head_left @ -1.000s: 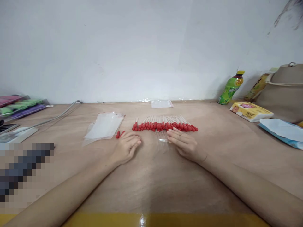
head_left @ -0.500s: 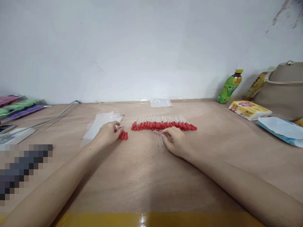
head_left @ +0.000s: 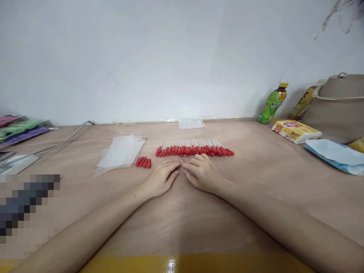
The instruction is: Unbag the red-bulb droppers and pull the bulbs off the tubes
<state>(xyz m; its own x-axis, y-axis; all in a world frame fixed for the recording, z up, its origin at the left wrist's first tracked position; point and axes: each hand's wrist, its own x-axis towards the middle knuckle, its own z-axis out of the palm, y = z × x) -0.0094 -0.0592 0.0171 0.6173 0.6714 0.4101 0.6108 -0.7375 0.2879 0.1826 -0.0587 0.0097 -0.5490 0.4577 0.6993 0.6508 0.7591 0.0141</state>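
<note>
My left hand (head_left: 165, 176) lies on the table with its fingers stretched toward my right hand. Its thumb is a little apart, and I see nothing held in it. My right hand (head_left: 203, 173) curls over a small bunch of clear glass tubes (head_left: 187, 158); their ends show past its fingertips and the rest is hidden. Just beyond lies a long row of glass droppers with red rubber bulbs (head_left: 196, 151), bulbs toward me and thin stems pointing away. Several loose red bulbs (head_left: 143, 162) sit left of my left hand, beside clear plastic bags (head_left: 121, 151).
Another clear bag (head_left: 191, 124) lies by the wall. On the right are a green drink bottle (head_left: 273, 104), a yellow tissue pack (head_left: 295, 131), a blue-white packet (head_left: 335, 154) and a beige bag (head_left: 332, 113). A grey cable (head_left: 68, 138) and coloured packs (head_left: 24, 131) lie left.
My left hand has left the red bulbs and moved right, close to my right hand. The right hand has shifted slightly left over the glass tubes, which are now mostly covered.
</note>
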